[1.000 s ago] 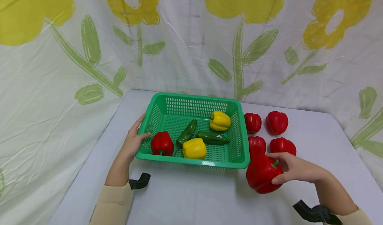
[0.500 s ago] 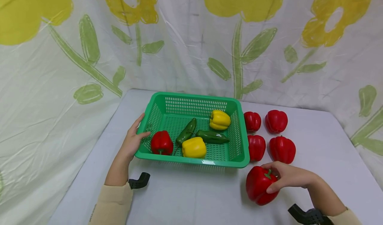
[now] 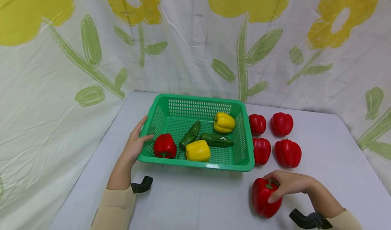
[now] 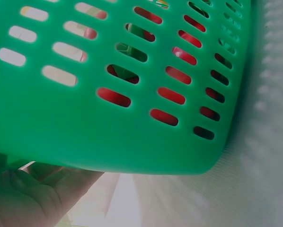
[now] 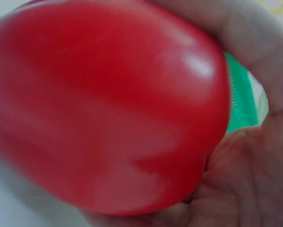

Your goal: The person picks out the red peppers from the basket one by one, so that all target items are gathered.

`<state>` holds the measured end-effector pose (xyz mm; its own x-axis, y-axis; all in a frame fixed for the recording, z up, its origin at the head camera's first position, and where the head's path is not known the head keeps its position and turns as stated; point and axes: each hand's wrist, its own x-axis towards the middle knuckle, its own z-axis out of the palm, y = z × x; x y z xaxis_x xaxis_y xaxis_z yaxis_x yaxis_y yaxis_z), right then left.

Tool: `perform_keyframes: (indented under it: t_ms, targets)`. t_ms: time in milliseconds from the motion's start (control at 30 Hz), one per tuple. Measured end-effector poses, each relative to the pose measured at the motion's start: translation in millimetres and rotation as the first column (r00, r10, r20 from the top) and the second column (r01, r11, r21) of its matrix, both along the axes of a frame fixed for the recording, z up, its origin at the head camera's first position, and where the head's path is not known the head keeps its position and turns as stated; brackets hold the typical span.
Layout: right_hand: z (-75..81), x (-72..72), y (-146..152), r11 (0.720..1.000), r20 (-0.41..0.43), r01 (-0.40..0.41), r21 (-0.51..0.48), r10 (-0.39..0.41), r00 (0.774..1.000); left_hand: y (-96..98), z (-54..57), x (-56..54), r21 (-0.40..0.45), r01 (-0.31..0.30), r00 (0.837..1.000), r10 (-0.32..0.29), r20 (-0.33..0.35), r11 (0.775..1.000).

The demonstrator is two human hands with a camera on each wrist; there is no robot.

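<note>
At the left end of the green plastic basket (image 3: 195,167), my left hand (image 3: 136,142) grips the rim, thumb inside the wall and fingers outside. The left wrist view has the slotted basket wall (image 4: 103,137) up close, with part of the hand (image 4: 35,196) below it. My right hand (image 3: 291,185) holds a red bell pepper (image 3: 264,197) around its stem end, low over the front right of the table. Whether the pepper rests on the cloth is hard to tell. In the right wrist view, the glossy pepper (image 5: 108,109) fills most of the frame, between thumb and fingers.
The basket contains one red bell pepper (image 3: 165,146), two yellow bell peppers (image 3: 198,151) and two long green chili peppers (image 3: 217,140). Several more red bell peppers (image 3: 288,153) stand right of the basket on the white table (image 3: 183,202). A flower-printed curtain (image 3: 189,63) hangs behind.
My right hand has brought the red bell pepper down and toward the table's front, away from the other red peppers. The left hand and basket have stayed put.
</note>
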<state>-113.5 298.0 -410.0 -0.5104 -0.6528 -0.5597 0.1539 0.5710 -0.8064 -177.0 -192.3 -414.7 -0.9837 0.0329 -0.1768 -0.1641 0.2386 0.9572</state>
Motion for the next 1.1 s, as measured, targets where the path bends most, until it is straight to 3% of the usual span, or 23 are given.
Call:
perform_keyframes:
  t_ms: [333, 433, 600, 900, 1100]
  targets:
    - [-0.9, -0.3, -5.3, 0.997, -0.009, 0.031, 0.073, -0.031, 0.999, 1.3, 0.1, 0.1, 0.008, 0.002, 1.000, -0.002, -0.003, 1.000]
    - [2.2, -0.7, -5.8, 0.991, -0.104, 0.068, 0.113, -0.056, 0.993, 0.9, 0.1, -0.1, 0.005, 0.000, 1.000, 0.000, -0.004, 1.000]
    - [5.5, -2.7, -1.5, 0.977, -0.274, 0.138, 0.162, -0.090, 0.958, 0.5, 0.2, -0.1, 0.000, -0.002, 1.000, 0.002, 0.002, 1.000]
    - [8.1, -4.3, -0.6, 0.984, -0.290, 0.129, 0.123, -0.089, 0.953, 0.4, -0.1, 0.0, -0.004, -0.003, 1.000, 0.003, -0.001, 1.000]
    - [14.5, -6.0, 4.4, 0.982, -0.335, 0.148, 0.117, -0.101, 0.937, 0.4, -0.7, 0.1, 0.000, -0.005, 1.000, 0.005, -0.002, 1.000]
